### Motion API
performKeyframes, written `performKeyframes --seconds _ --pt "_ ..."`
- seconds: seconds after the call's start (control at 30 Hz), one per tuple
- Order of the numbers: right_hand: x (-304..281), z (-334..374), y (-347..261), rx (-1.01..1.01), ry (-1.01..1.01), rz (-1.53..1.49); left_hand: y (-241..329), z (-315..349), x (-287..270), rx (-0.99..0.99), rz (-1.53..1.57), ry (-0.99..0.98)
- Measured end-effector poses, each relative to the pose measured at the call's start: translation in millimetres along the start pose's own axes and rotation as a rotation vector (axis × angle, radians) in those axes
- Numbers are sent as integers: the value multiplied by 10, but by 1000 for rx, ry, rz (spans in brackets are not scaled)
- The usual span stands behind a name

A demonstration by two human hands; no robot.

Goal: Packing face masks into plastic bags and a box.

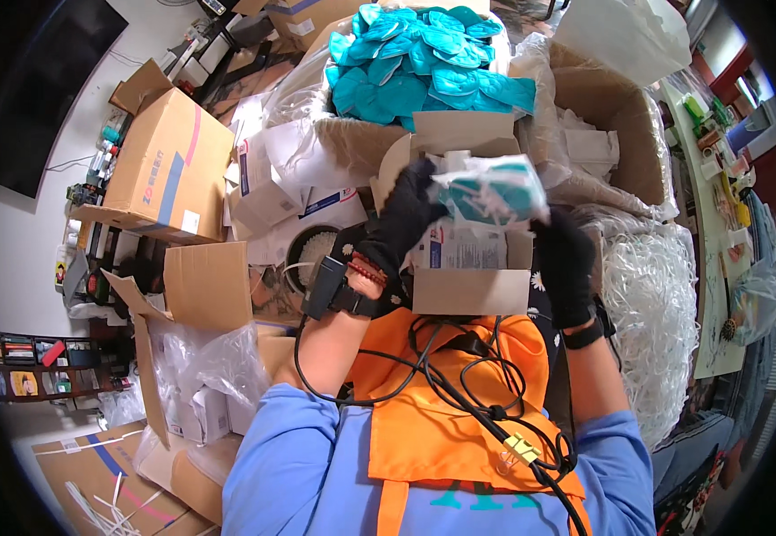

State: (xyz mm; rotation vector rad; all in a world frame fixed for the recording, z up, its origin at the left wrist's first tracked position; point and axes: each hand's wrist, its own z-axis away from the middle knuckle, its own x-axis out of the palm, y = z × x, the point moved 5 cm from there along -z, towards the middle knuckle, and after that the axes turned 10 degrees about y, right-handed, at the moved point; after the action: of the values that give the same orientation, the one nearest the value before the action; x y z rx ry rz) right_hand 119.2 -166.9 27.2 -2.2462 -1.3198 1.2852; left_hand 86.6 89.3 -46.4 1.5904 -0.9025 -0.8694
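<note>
A transparent plastic bag (492, 189) with a teal padded piece and white strips inside is held up over my lap. My left hand (408, 210), in a black glove, grips its left edge. At the bag's lower right corner, my right hand (568, 263), also gloved in black, pinches the edge, though its fingertips are partly hidden. Below the bag, an open white carton (470, 293) rests on my lap with its flaps spread. Printed white papers or packs (459, 248) lie inside it, partly covered by the bag.
A lined box of teal padded pieces (424, 67) stands ahead. To the right are an open lined carton (625, 107) and a bag of white strips (651, 313). White cartons (267, 192), a dark bin of white bits (317, 250) and brown boxes (169, 170) crowd the left.
</note>
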Motion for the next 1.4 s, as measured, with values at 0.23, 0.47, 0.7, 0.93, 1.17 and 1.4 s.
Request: performKeyframes --seconds 0.23,0.47,0.7,0.93,1.17,1.4 --pt "67 65 -10 -148 -180 222 221 -65 -194 -11 14 139" --pt "-143 13 -183 -203 -142 316 129 -22 -121 140 -178 116" --pt "-322 -89 -22 -132 -71 109 251 -2 46 171 -321 -8" --pt "-378 -50 111 -2 -53 -163 357 86 308 -200 -203 -302" --pt "-358 14 315 352 -71 -308 193 149 467 -274 462 -328" --pt "-271 220 440 532 -135 -524 155 66 457 -171 310 -299"
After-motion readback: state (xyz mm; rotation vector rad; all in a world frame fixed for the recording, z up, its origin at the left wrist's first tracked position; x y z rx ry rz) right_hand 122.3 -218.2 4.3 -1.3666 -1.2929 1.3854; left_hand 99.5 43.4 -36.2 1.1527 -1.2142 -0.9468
